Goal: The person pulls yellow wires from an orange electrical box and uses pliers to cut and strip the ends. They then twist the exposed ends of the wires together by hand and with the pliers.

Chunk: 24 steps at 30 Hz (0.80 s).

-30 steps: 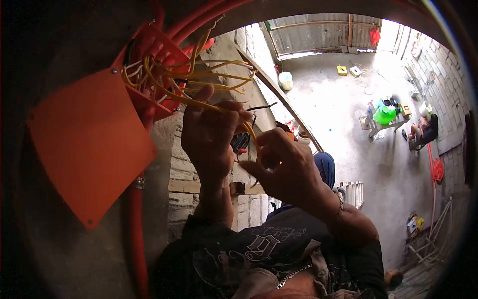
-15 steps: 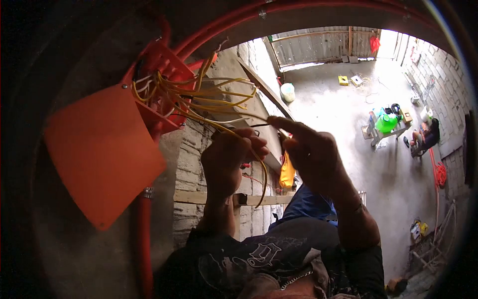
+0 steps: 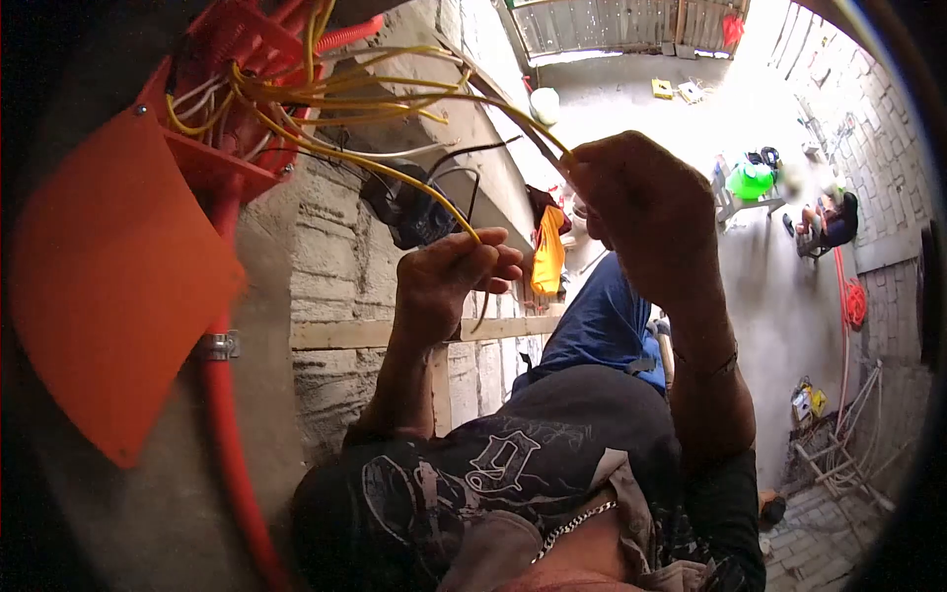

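A bundle of yellow and white wires (image 3: 326, 94) comes out of an orange junction box (image 3: 212, 128). My left hand (image 3: 444, 281) pinches one yellow wire (image 3: 395, 176), whose loose end hangs below the fingers. Higher and to the right, my right hand (image 3: 646, 212) is closed on a second yellow wire (image 3: 518, 116), drawn out straight from the box. Its fingertips are partly hidden behind the hand. Between the hands, black wires (image 3: 473, 158) stick up near a dark plastic-like bundle (image 3: 414, 212). The box's orange cover (image 3: 123, 286) hangs open at the left.
An orange conduit (image 3: 227, 434) runs down the wall under the box, held by a metal clamp (image 3: 219, 346). A wooden bar (image 3: 345, 334) crosses below my left hand. A yellow-orange bag (image 3: 548, 252) hangs beyond. Far below, a person (image 3: 834, 222) sits near a table with a green item (image 3: 750, 180).
The view has shifted, so box and cover appear further left and higher. My hands have moved apart; the right has gone up and right, pulling its yellow wire straighter.
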Motion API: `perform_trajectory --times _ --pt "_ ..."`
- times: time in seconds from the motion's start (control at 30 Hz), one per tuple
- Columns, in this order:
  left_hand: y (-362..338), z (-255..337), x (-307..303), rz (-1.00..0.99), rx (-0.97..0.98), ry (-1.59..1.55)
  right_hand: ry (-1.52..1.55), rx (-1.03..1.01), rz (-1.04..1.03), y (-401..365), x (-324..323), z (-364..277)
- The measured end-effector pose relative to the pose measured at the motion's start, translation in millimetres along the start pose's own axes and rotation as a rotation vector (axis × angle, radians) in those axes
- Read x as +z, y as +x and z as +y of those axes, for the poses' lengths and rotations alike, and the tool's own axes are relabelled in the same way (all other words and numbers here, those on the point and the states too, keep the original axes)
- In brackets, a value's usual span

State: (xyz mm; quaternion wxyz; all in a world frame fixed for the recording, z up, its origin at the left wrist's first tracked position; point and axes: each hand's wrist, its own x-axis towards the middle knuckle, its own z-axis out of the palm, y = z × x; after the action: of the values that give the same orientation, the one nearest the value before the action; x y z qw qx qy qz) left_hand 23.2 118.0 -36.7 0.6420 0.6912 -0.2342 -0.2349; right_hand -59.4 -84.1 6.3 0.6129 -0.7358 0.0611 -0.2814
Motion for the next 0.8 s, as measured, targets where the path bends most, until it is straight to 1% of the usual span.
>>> perform_trajectory --times 0.07,0.17,0.27,0.33,0.4,0.43,0.53,0.6,0.73,0.8 --pt "-4 -4 -5 -0.028 0.004 0.007 -0.029 0.006 0.015 -1 -1 -2" --pt "-5 -5 -15 -0.185 -0.072 0.126 -0.017 0.03 0.008 -1 -3 0" --pt "-5 -15 -22 -0.239 -0.092 0.105 0.017 0.028 0.015 -1 -3 2" --pt "-6 -19 -24 -0.223 -0.129 0.129 0.042 0.079 0.022 -1 -2 2" --pt "-6 -27 -28 -0.244 -0.193 0.113 -0.039 -0.037 0.049 0 -1 8" --pt "-6 -29 -28 -0.248 -0.199 0.113 -0.039 -0.031 0.051 1 -3 8" --pt "-7 -34 -28 -0.211 -0.199 0.198 0.016 0.023 0.025 3 -5 5" --pt "-7 -37 -26 -0.136 -0.25 0.222 -0.063 -0.017 0.034 4 -4 8" --pt "-10 -34 -17 -0.142 -0.258 0.254 0.022 -0.046 0.036 5 -3 14" --pt "-11 -40 -16 -0.132 -0.207 0.216 0.038 -0.032 0.043 6 -2 14"
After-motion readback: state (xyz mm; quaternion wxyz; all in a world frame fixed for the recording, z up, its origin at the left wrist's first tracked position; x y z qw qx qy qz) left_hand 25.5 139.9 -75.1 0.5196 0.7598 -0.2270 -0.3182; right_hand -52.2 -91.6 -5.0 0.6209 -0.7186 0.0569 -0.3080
